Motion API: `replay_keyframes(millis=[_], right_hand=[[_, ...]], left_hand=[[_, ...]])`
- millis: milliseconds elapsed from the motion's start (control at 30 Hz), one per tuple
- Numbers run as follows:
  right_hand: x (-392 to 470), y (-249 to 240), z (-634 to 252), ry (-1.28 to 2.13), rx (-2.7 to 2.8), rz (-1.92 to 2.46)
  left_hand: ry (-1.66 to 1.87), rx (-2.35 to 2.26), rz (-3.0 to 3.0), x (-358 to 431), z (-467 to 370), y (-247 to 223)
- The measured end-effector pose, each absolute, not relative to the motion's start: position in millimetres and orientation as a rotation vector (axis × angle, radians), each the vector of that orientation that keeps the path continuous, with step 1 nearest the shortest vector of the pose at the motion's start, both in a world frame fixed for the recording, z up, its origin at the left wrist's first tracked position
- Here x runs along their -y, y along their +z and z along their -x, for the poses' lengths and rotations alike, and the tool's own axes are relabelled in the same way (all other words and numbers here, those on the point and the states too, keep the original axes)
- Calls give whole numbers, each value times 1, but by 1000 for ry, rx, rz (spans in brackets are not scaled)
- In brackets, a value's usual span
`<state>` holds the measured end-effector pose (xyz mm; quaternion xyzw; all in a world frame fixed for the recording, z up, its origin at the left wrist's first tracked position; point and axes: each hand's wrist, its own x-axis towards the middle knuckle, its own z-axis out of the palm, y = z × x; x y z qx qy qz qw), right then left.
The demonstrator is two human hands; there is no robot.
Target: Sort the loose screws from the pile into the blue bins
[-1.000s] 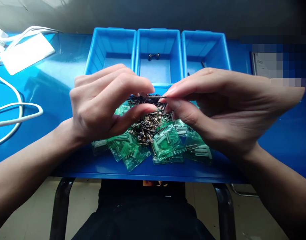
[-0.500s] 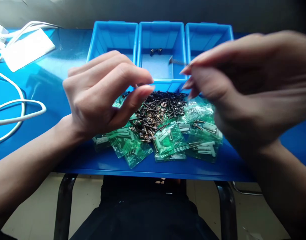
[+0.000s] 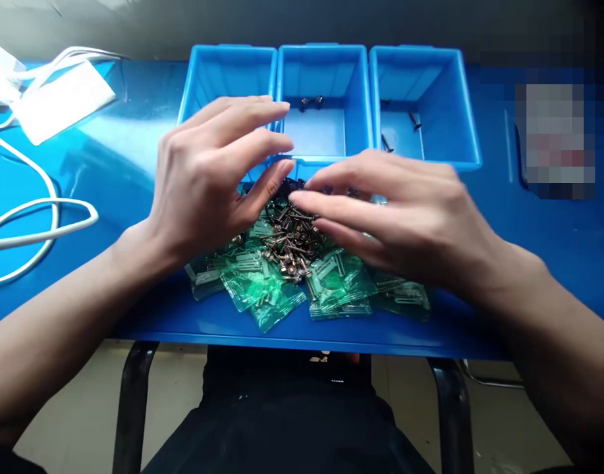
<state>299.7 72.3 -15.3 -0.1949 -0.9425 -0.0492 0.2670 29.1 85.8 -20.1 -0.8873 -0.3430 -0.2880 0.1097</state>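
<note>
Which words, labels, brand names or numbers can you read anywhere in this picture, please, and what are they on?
No text can be read anywhere.
Pixelated patch at the right of the blue table: blurred out, unreadable.
Small green plastic packets of hardware: no legible print.
Flat white card at the far left: blank as far as visible.
Three blue plastic bins: no labels visible.

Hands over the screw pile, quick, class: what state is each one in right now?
Left hand: open, fingers spread, nothing held, hovering over the screw pile.
Right hand: fingers reaching flat onto the pile; whether it holds anything cannot be told.
</note>
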Motion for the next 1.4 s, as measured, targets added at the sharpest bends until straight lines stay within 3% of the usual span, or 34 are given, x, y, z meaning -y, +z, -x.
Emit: replay_keyframes(millis=[833,1400], right_hand=[[-68,-15,-295,-117,2405,606],[-53,-4,-278,609,1981,784]], left_hand=[[-989,709,2593,-81,-35,-12],[-1073,607,2621,-73,-41,-9]])
